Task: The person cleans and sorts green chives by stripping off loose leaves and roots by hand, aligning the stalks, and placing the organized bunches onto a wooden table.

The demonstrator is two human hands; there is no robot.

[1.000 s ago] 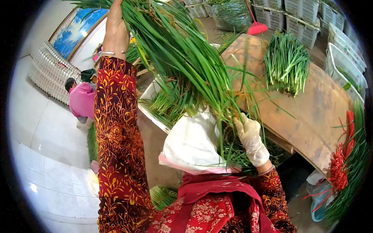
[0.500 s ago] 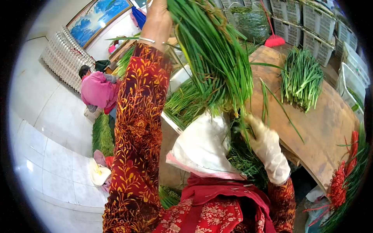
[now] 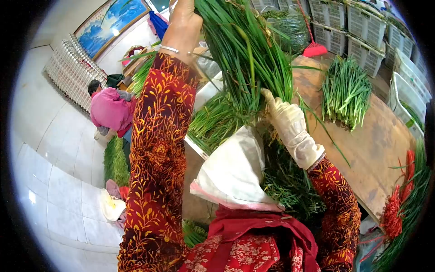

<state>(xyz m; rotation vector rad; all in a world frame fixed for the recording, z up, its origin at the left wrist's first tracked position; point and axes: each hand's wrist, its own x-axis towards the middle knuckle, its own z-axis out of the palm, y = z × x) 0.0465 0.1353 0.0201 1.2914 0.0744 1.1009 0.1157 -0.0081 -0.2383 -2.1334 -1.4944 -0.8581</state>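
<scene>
At the top, my left hand (image 3: 182, 28), bare with a bangle at the wrist, grips a large bunch of long green leaves (image 3: 247, 50); its fingertips are partly cut off by the frame edge. My right hand (image 3: 288, 124), in a pale glove, is closed at the lower end of that bunch, its fingers pressed on the stalks. Whether it pinches a single leaf is hidden. Below lies a white cloth (image 3: 231, 170) on my lap. A tied-looking green bunch (image 3: 346, 93) rests on the brown board (image 3: 376, 145) to the right.
Loose greens (image 3: 290, 181) lie below my right hand. A white crate (image 3: 195, 147) of greens stands behind the cloth. Red ties (image 3: 393, 213) hang at the right. A person in pink (image 3: 111, 109) sits at the left. Crates (image 3: 367, 38) and a red broom (image 3: 314, 49) are at the back.
My right hand has moved up and left from below the bunch onto its lower stalks. My left hand still holds the bunch. The view has shifted since the earliest frame.
</scene>
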